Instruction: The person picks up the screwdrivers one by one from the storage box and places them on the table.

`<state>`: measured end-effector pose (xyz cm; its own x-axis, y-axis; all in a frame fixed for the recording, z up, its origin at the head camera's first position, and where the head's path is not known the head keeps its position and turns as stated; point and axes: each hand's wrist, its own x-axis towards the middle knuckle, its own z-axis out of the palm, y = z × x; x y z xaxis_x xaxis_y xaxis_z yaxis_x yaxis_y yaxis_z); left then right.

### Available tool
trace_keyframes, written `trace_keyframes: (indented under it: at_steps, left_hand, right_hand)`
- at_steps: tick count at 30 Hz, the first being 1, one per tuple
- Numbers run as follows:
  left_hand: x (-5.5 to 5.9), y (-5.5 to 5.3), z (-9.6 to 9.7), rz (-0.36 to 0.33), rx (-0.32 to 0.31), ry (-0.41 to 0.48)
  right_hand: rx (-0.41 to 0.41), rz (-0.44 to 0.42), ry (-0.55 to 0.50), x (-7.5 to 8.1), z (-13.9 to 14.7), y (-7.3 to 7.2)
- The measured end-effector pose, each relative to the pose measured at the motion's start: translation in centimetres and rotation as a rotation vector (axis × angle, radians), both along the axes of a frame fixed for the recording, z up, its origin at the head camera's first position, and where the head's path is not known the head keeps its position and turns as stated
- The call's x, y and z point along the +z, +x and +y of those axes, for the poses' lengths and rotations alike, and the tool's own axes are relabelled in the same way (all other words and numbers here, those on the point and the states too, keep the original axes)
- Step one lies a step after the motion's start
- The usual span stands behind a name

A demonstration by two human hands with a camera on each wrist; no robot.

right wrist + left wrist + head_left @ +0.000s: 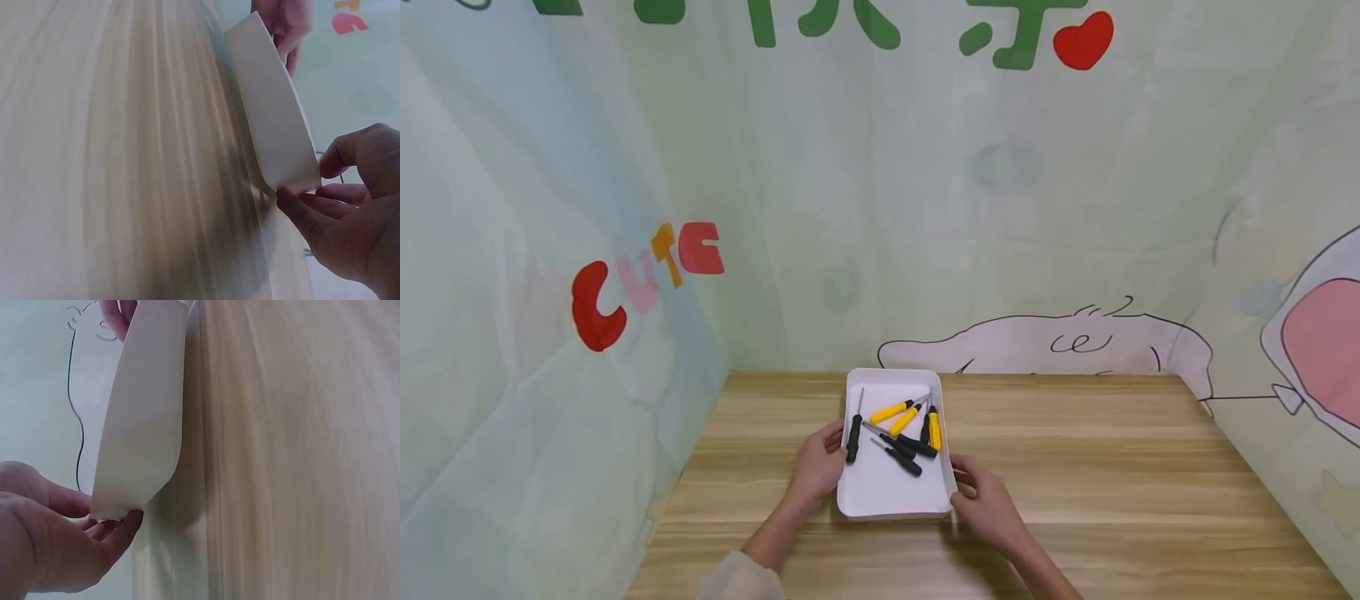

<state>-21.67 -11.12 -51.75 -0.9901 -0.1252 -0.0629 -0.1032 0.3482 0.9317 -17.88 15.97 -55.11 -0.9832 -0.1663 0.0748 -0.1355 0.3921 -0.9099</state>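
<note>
Both hands grip a white rectangular tray [887, 497] by its sides. My left hand [817, 468] has its thumb at the rim and fingertips under the lower edge, as the left wrist view shows. On the opposite side, my right hand [989, 505] pinches the tray near its front corner in the same way. In the wrist views the near end of the tray looks raised off the wooden table. Inside lie several screwdrivers: yellow-handled ones [891, 412] toward the back and right, a black-handled screwdriver [853, 439] along the left wall, and other black-handled screwdrivers [904, 462] in the middle.
The wood-grain table [1075, 467] extends to both sides of the tray. A printed curtain [820, 208] with letters and cartoon drawings hangs behind and at both sides of the table.
</note>
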Motion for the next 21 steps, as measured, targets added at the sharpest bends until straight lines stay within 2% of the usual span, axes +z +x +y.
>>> trace_keyframes:
  at_steps: [10, 15, 21]
  left_hand:
    - [-0.6, 0.8, 3.1, -0.012, -0.011, 0.027]
    - [-1.1, 1.1, 3.9, 0.007, -0.033, 0.037]
    - [-1.9, 1.0, 4.3, 0.031, -0.057, 0.037]
  right_hand:
    - [-0.049, -0.002, 0.005, -0.2, 3.1, 1.2]
    - [-0.074, -0.014, 0.081, -0.1, 4.0, 1.8]
    - [-0.085, -0.032, 0.093, -0.1, 4.4, 2.3]
